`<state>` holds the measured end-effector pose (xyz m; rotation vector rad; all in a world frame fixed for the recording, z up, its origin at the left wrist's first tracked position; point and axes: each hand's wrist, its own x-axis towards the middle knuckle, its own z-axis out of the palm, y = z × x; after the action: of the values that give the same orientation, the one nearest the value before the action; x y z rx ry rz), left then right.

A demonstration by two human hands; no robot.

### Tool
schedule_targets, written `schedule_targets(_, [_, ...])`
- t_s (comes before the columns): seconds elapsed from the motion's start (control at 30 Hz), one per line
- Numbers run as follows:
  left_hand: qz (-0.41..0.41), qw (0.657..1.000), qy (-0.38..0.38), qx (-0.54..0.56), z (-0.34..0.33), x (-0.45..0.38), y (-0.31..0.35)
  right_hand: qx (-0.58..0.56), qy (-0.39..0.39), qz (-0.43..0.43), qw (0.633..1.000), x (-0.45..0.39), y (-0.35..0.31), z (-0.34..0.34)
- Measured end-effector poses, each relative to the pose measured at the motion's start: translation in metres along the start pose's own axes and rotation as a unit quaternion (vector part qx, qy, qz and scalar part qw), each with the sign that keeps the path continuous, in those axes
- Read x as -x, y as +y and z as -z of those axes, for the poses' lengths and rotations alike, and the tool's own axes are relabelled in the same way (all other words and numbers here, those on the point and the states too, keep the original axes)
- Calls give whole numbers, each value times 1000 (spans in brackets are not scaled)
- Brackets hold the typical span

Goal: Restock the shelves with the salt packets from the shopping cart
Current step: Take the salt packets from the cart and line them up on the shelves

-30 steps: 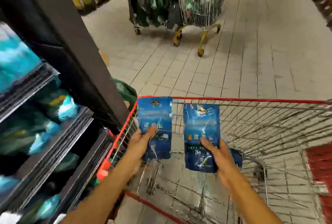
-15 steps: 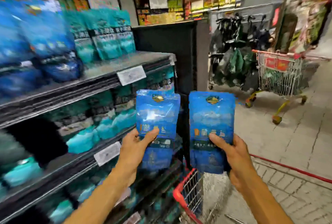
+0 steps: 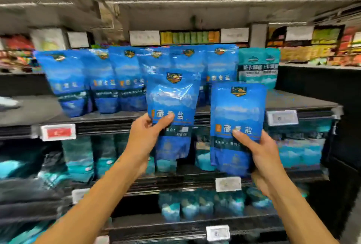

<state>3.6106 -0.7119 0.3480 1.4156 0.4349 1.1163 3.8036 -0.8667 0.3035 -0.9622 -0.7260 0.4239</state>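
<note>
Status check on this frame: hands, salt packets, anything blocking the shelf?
Left hand grips one blue salt packet; right hand grips another packet. Both upright before the top shelf, not yet placed. Matching packets standing there; bare space at right.

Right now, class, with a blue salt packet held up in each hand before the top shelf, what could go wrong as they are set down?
1. The standing blue packets already lean unevenly; pushing the left-hand packet in could tip some over.
2. Each packet is held low by its lower half, so its top may flop or catch the row.
3. The teal packets stand just right of the blue row; the right-hand packet could land in the wrong facing.
</note>
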Motion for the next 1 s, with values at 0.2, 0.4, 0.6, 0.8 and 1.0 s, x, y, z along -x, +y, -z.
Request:
schedule_targets(0.2, [-31, 992, 123, -18, 96, -30, 50, -23, -80, 1, 997, -37, 9, -113])
schedule_targets(0.4, [-53, 986, 158, -27, 171, -63, 84, -11, -117, 12, 993, -76, 18, -212])
schedule_targets(0.6, [-28, 990, 139, -20, 201, -102, 85, -15, -108, 10, 994, -110, 34, -263])
schedule_targets(0.8, [-19, 991, 115, -69, 215, -127, 63, 11, -102, 30, 994, -111, 61, -285])
schedule_targets(1.0, [-119, 918, 141, -350, 241, -137, 63, 143, -104, 112, 978, -106, 65, -299])
